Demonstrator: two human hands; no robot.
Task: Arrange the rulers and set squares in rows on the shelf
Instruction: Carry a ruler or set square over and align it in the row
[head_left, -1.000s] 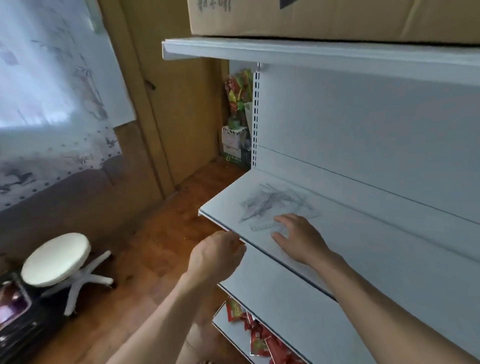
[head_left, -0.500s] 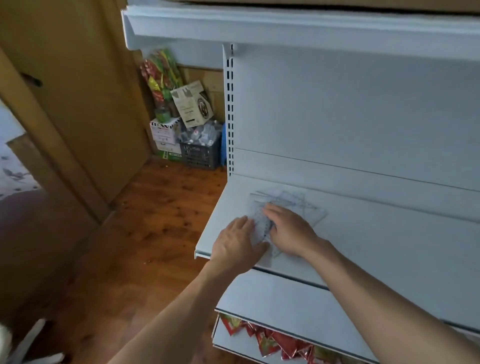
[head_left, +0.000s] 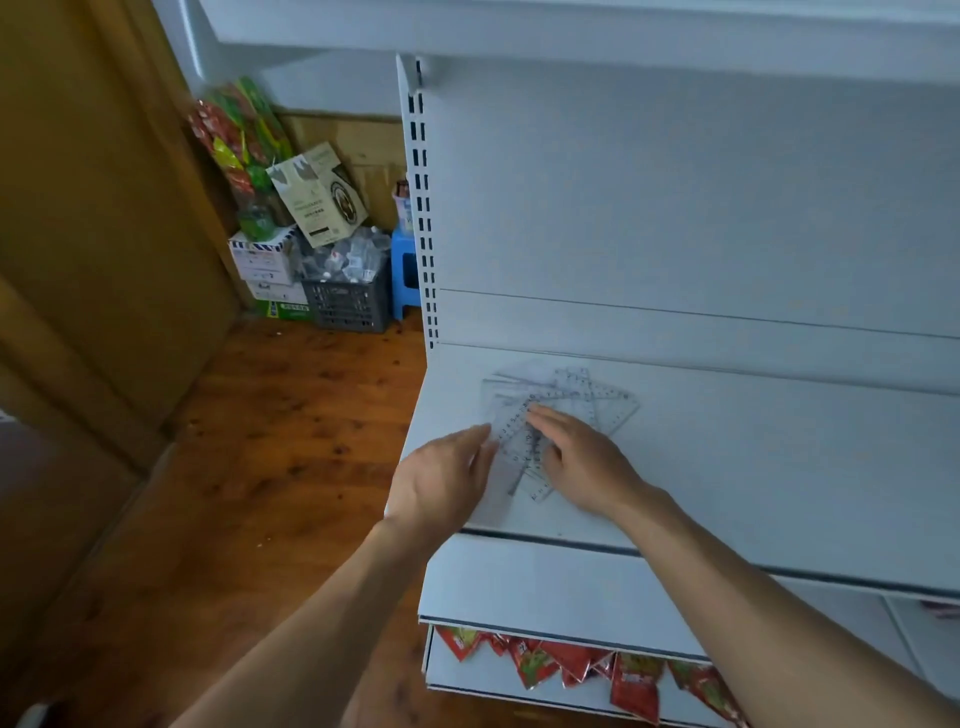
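A loose pile of clear plastic rulers and set squares (head_left: 571, 395) lies crisscrossed near the left end of the white shelf (head_left: 779, 467). My right hand (head_left: 582, 462) rests flat on the front of the pile, fingers pressing on a ruler. My left hand (head_left: 441, 478) lies at the pile's left edge, fingertips touching a clear ruler (head_left: 511, 431) that slants between the two hands. Neither hand has lifted a piece off the shelf.
A white upper shelf (head_left: 571, 31) overhangs. Below, a lower shelf (head_left: 519, 587) and red snack packets (head_left: 571, 665). On the wooden floor to the left stand a grey crate (head_left: 348, 306), cardboard boxes (head_left: 317, 197) and a blue stool (head_left: 405, 270).
My view has swung right and closer to the shelf. My left hand came up from below the shelf edge onto the pile's left side; the right hand stays on the rulers.
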